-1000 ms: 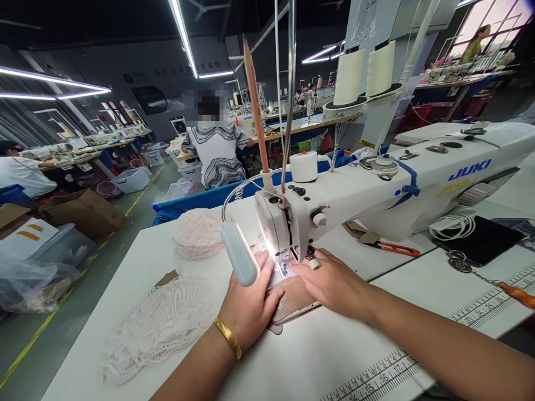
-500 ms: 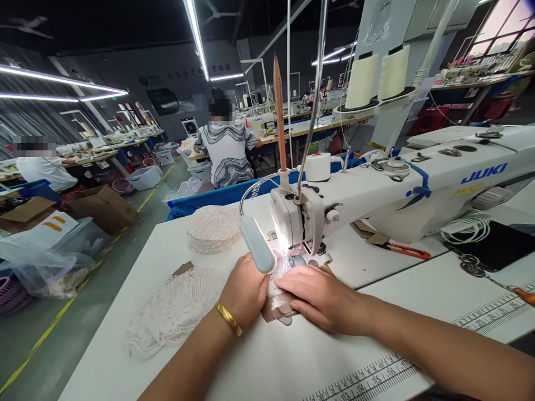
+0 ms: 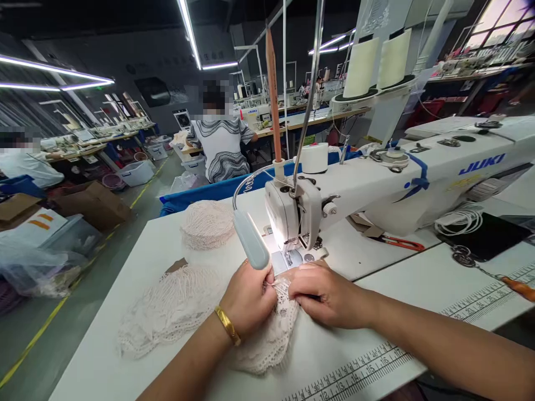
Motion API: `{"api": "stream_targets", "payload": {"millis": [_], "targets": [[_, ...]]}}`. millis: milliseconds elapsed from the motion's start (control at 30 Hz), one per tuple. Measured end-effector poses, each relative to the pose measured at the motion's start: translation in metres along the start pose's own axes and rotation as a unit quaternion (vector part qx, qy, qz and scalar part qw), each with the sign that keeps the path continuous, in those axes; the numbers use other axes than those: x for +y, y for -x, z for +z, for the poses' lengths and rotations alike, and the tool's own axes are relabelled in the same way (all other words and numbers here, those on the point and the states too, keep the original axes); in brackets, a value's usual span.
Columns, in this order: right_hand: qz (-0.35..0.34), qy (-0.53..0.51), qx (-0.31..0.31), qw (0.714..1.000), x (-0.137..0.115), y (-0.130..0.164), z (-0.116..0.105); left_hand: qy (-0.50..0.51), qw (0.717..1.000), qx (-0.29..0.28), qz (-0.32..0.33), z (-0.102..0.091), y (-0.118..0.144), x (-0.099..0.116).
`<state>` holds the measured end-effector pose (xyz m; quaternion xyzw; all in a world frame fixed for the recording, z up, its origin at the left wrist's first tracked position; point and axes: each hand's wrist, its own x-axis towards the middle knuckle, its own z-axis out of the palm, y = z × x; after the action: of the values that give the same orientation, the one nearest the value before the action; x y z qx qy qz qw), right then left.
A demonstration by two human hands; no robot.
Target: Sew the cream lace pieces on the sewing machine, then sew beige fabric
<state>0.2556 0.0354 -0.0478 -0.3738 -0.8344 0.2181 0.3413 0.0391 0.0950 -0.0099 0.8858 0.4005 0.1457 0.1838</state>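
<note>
Lace piece [image 3: 273,328], cream and open-worked, lies bunched on the white worktop [image 3: 359,356] just in front of the sewing machine's [image 3: 376,189] needle plate, with both hands on its upper edge. The left hand [image 3: 246,301], a gold bangle at its wrist, has its fingers curled shut on the near edge of the lace; the right hand [image 3: 326,295] pinches the same edge just beside it, thumb and fingers closed on the fabric. The two grips nearly touch, directly below the small lamp [image 3: 251,248] on its gooseneck.

It looks very light and limp, with no stiffness of its own: it folds and puckers wherever it is not held flat. The open mesh would likely snag on a fingernail or the presser foot and stretch out of shape if tugged, so it seems best held at the firmer scalloped edge, with two close pinches as now, rather than by the loose middle.

More lace lies in a flat heap [image 3: 167,306] to the left and in a rounder pile [image 3: 208,224] farther back. Red-handled snips [image 3: 399,242] lie under the machine arm, well apart from the hands.
</note>
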Motion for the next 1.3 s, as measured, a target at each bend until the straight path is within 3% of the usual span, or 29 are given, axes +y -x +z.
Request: {"api": "stream_targets", "payload": {"millis": [200,300,400,567,867,1167,1300], "targets": [[0.057,-0.057,0.037,0.996,-0.004,-0.001,-0.006,0.192,0.979,-0.033,-0.052,0.005,0.0,0.004],[0.111,-0.067,0.056,0.99,-0.005,-0.001,-0.005,0.213,0.972,-0.063,-0.076,0.006,-0.001,0.005],[0.165,-0.109,0.057,0.979,-0.007,-0.001,-0.007,0.222,0.969,-0.055,-0.095,0.01,-0.001,0.004],[0.197,-0.125,0.064,0.97,-0.01,-0.003,-0.009,0.238,0.964,-0.038,-0.113,0.018,0.002,0.004],[0.153,-0.1,0.096,0.979,-0.005,-0.003,-0.007,0.225,0.972,-0.001,-0.074,0.021,0.001,0.01],[0.112,-0.08,0.103,0.985,-0.002,-0.003,-0.004,0.247,0.968,-0.026,-0.037,0.018,0.002,0.015],[0.118,-0.077,0.106,0.984,-0.002,-0.003,-0.003,0.244,0.968,-0.017,-0.05,0.018,0.002,0.015]]}}
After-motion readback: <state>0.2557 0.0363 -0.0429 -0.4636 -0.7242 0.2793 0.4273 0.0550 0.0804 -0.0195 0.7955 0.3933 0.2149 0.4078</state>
